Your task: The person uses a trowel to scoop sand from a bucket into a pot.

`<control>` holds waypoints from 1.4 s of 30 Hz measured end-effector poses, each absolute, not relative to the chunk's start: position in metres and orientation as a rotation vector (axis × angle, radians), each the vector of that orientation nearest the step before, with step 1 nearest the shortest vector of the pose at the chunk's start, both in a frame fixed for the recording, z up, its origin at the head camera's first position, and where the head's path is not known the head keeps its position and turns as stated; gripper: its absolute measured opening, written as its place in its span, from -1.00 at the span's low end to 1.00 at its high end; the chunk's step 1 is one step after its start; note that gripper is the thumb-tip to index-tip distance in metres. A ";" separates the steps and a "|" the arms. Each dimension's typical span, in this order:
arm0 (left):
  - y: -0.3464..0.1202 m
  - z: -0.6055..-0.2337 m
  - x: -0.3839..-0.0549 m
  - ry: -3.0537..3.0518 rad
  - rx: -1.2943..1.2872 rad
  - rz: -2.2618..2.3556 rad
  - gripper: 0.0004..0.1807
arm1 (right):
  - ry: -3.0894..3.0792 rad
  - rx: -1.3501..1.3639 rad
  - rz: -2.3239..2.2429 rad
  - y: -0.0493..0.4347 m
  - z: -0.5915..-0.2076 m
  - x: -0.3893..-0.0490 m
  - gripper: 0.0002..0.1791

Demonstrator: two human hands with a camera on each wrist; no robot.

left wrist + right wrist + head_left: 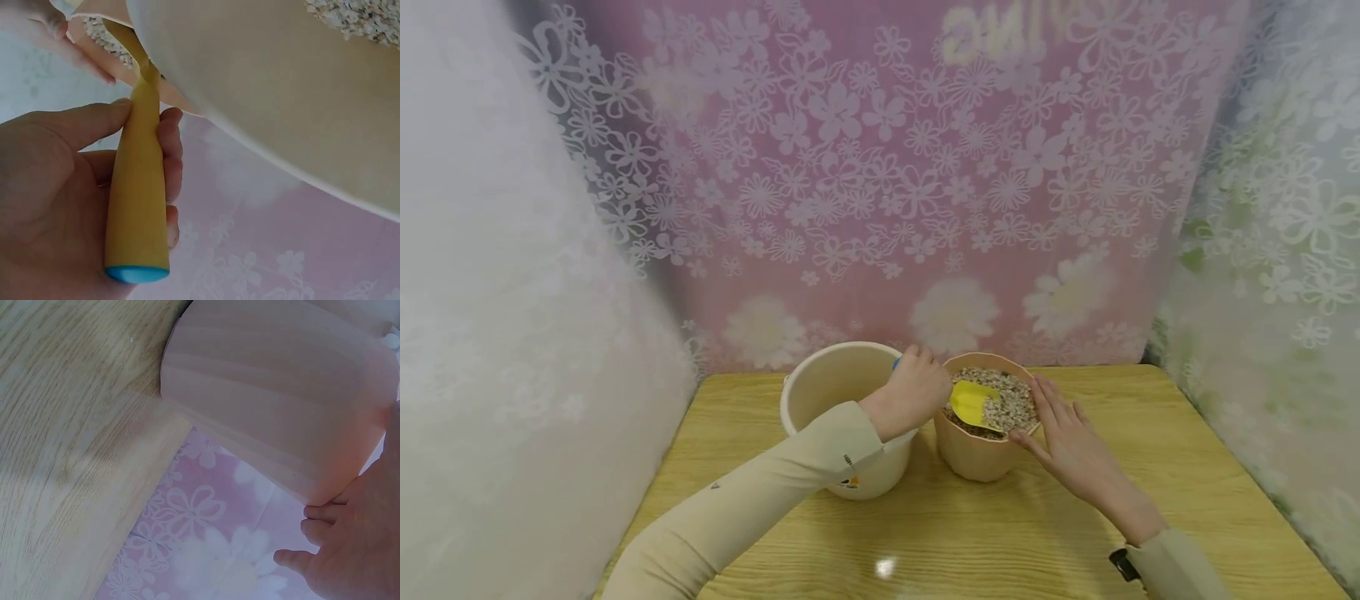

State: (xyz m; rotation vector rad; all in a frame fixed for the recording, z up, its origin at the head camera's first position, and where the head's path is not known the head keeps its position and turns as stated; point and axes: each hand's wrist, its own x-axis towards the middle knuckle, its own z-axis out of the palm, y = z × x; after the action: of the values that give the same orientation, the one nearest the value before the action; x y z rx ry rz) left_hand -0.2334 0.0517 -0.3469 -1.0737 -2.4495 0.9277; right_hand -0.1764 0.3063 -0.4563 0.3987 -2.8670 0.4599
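My left hand (pixel 913 393) grips the yellow handle of a small trowel (pixel 140 181), which has a blue end cap. The trowel's yellow blade (pixel 973 403) lies in the peach pot (pixel 977 461), against pale gravel-like grains (pixel 1017 407) with darker material beside them. My right hand (pixel 1075 442) rests on the pot's right side, thumb at the near rim and the other fingers extended along the wall. Left of the pot stands a cream bucket (pixel 880 479), partly behind my left hand and forearm. Similar pale grains (pixel 359 19) show inside the bucket in the left wrist view.
Both containers stand near the back edge of a wood-grain table (pixel 820 550). A pink flowered curtain (pixel 865 208) hangs behind it, with pale sheets (pixel 1285 275) along both sides. A dark band (pixel 1123 565) circles my right wrist.
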 end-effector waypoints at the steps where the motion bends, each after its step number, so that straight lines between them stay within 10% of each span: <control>1: 0.051 -0.347 -0.234 -2.436 -1.072 0.922 -0.52 | -2.865 0.400 0.464 0.306 -0.456 -0.176 0.04; 42: -0.060 -0.352 -0.251 -2.507 -0.696 0.178 -0.64 | -2.872 0.431 0.598 0.306 -0.456 -0.179 0.05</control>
State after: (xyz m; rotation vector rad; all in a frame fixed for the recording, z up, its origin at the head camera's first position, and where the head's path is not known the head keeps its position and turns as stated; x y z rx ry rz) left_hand -0.2513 -0.0604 -0.3517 -0.6957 -2.5068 0.1783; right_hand -0.1791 0.3060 -0.4562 0.4310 -2.8718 0.5979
